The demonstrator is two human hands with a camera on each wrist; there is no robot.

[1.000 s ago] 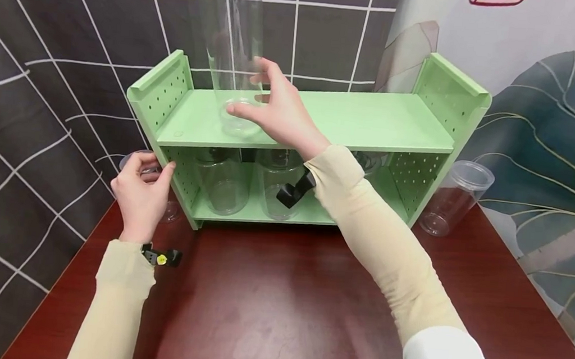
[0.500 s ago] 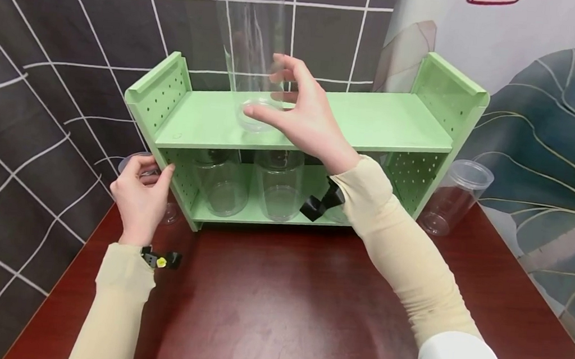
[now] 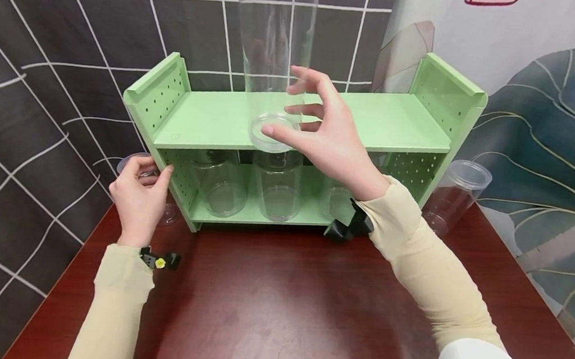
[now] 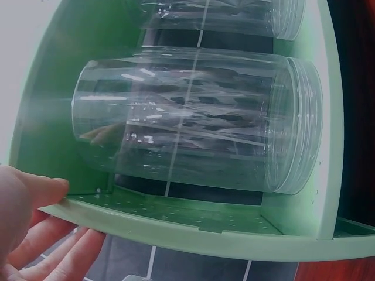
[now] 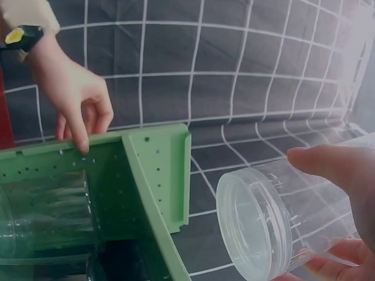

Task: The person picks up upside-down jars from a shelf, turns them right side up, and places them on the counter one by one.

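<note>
My right hand (image 3: 332,132) grips a tall clear plastic jar (image 3: 276,49) by its lower part, thumb in front and fingers round the far side. The jar is roughly upright, its ringed end (image 5: 258,228) facing down, in front of the top board of a green two-tier shelf (image 3: 393,120). Whether it touches the board I cannot tell. At the shelf's left side panel, my left hand (image 3: 139,201) pinches the front edge between thumb and fingers. Close by, in the left wrist view, a clear jar (image 4: 187,117) stands inside the lower tier.
Several clear jars stand on the lower tier, among them one jar (image 3: 278,195) near its middle. Another jar (image 3: 459,193) stands right of the shelf, and one (image 3: 168,215) is partly hidden behind my left hand. Dark red table (image 3: 257,301); tiled wall (image 3: 102,24) behind.
My right hand has carried the jar to the right along the top board and, most recently, a little lower in the view. My left hand has stayed on the shelf's side panel.
</note>
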